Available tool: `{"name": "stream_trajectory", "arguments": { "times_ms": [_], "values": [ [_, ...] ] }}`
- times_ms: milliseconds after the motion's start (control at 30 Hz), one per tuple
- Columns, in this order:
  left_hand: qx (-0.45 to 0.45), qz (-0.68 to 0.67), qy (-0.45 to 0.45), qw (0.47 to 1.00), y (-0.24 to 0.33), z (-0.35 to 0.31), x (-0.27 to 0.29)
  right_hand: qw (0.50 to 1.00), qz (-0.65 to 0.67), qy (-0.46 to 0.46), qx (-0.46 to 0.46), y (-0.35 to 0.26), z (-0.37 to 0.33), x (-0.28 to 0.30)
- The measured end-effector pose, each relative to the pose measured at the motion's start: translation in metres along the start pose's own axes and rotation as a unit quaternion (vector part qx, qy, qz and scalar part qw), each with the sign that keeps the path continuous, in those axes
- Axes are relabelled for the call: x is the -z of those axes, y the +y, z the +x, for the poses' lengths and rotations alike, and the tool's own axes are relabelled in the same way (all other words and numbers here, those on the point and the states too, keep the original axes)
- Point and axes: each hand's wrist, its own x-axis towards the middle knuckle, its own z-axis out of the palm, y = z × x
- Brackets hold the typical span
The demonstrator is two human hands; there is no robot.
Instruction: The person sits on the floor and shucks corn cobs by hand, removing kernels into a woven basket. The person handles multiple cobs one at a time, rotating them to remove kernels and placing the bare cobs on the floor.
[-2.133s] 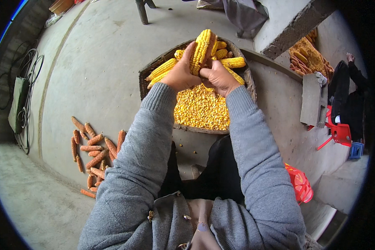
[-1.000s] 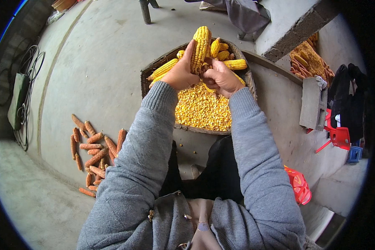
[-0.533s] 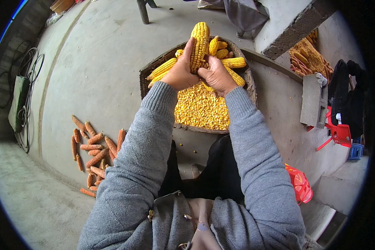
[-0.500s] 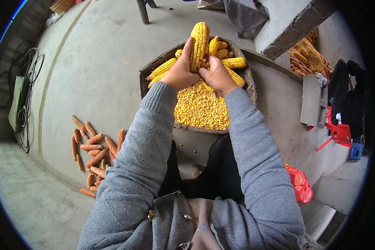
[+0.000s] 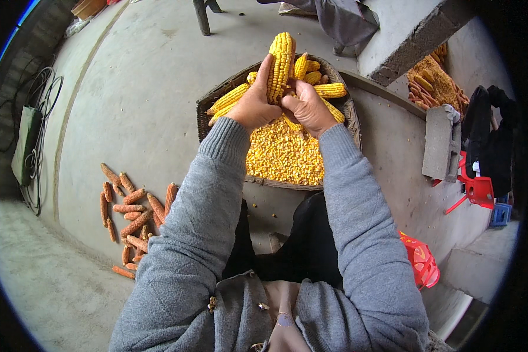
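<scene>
Over a woven basket, a yellow ear of corn stands nearly upright, its tip pointing away from me. My left hand is wrapped round its lower left side, with the index finger stretched up along the kernels. At its lower right, my right hand is closed against the ear, thumb bent inward; its other fingers are partly hidden. Several more ears of corn lie in the far part of the basket behind my hands. Loose yellow kernels fill the near part.
Stripped reddish cobs lie heaped on the concrete floor at left. A coiled black cable hangs near the left wall. To the right are a grey block, a red plastic stool, a red bag and another corn pile.
My right hand has shifted slightly, its thumb moving a little against the lower part of the ear. The left hand keeps its hold almost unmoved.
</scene>
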Motion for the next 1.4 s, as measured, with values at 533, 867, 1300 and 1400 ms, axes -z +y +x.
{"name": "stream_trajectory", "arguments": {
  "times_ms": [533,867,1300,1400],
  "values": [
    [0.068,-0.110,0.023,0.991,0.011,-0.004,-0.002,1.000,0.001,0.000,0.016,-0.009,-0.003,-0.007],
    [0.042,-0.097,0.032,0.994,0.007,-0.004,-0.004,0.998,0.009,0.052,-0.025,-0.010,-0.002,-0.010],
    [0.001,-0.068,0.038,0.997,0.007,-0.002,-0.007,0.998,0.015,0.028,0.052,-0.003,0.002,-0.013],
    [0.011,-0.042,0.051,0.998,0.006,-0.001,-0.006,0.998,0.009,0.061,0.008,-0.012,-0.003,-0.020]
  ]
}}
